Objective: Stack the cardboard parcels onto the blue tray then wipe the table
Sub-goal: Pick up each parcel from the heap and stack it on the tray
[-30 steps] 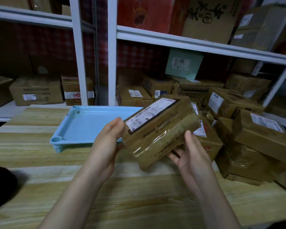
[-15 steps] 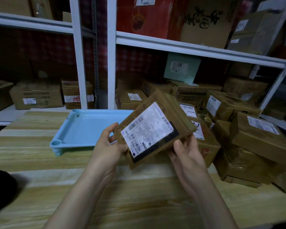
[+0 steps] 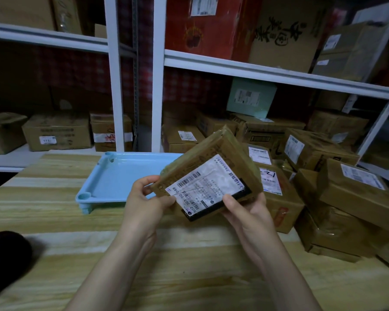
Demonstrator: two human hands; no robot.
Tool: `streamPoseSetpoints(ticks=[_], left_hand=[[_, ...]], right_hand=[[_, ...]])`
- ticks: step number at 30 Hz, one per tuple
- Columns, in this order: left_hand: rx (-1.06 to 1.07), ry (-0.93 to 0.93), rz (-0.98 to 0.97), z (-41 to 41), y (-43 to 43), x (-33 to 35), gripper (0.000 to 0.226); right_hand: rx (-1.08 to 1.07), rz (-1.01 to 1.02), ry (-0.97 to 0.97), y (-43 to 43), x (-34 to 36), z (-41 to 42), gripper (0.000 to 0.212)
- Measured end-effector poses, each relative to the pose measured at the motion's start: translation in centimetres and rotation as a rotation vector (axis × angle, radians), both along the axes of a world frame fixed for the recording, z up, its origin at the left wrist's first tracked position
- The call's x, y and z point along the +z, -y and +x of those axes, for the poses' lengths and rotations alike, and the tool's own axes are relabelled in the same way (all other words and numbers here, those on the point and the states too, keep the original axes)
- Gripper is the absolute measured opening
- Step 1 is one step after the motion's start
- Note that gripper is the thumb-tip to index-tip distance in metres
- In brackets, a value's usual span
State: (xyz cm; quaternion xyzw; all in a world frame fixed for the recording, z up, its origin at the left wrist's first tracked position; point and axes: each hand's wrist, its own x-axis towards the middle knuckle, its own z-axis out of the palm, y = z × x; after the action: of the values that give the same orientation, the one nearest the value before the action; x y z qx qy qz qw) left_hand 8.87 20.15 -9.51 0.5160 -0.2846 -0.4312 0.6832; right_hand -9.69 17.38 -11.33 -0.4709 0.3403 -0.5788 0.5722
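A flat cardboard parcel (image 3: pixel 203 173) with a white shipping label is held tilted above the wooden table (image 3: pixel 189 272), its label side facing me. My left hand (image 3: pixel 144 203) pinches its left corner, thumb on the label side. My right hand (image 3: pixel 248 209) grips its lower right corner from beneath. The light blue tray (image 3: pixel 119 180) lies on the table behind my left hand with nothing in it. A heap of several more cardboard parcels (image 3: pixel 337 205) sits on the right side of the table.
White metal shelving (image 3: pixel 256 70) stands behind the table, packed with cardboard boxes, a red box and a pale green box (image 3: pixel 250 97). A dark rounded object (image 3: pixel 5 254) lies at the table's left edge. Bare wood lies in front of my hands.
The parcel has been turned in both hands from edge-on to label side facing me, and rotated a little more. The view has tipped slightly lower.
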Motion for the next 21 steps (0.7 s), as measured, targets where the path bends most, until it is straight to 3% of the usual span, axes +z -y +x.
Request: streamPoseSetpoints(ticks=[8,13,21], left_hand=[[-0.026,0.106,-0.008,2.1,0.7,-0.5,0.043],[0.024,0.232,-0.013,4.3,1.9,-0.6,0.037],[0.157,0.554,0.123,10.2,5.6,-0.2,0.039]], right_hand=[[-0.011,0.089,-0.092,2.7,0.1,3.3,0.043],[0.052,0.038,-0.258,5.2,0.2,7.4,0.057],[0.080,0.052,-0.441,9.9,1.6,15.0,0.036]])
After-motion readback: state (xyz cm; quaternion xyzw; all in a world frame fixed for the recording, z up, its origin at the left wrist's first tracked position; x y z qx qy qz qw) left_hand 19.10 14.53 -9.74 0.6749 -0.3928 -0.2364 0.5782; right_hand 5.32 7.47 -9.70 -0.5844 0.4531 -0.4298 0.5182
